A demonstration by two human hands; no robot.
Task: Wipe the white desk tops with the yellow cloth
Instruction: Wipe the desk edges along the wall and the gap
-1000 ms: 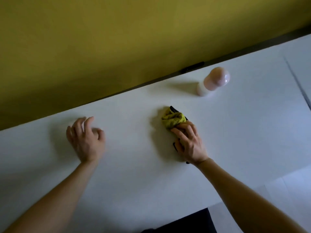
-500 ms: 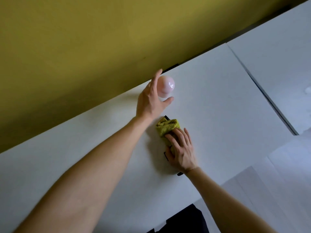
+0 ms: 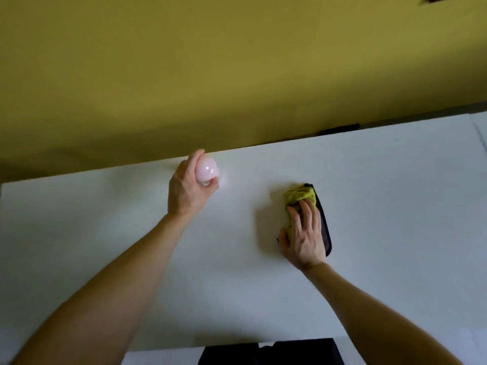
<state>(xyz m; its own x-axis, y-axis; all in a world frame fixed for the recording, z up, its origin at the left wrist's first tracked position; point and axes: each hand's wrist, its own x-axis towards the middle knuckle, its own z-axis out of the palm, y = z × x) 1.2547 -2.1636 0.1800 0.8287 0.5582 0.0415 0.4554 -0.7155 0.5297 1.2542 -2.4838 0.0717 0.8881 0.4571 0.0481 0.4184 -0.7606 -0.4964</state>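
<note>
Hands split the work here: left hand [image 3: 193,189] is wrapped round the pink object [image 3: 207,170] at 11 o'clock on the worktop [image 3: 395,206], close to the wall [image 3: 237,75], fingers curled about its rounded top. Whether the object is lifted or standing cannot be told. Right hand [image 3: 307,233] lies flat, fingers straight, pressing the cloth [image 3: 299,196] onto the worktop at 2 o'clock, well apart from the object. The cloth is bunched, with a yellow crumple poking out at 12 o'clock of the fingers and a black edge [image 3: 323,222] along their 3 o'clock side.

Now the dangers. That pink top looks smooth and glossy, and it is gripped from the side near the crown, so it could slip out, tip and roll along the wall edge. If it goes down on an unwiped patch, that patch would be missed. The bunched cloth looks likely to cover only a narrow track, so strokes could leave strips untouched, above all the far strip at 12 o'clock. Pressed unevenly, it might roll up under the palm and skid rather than wipe.
</note>
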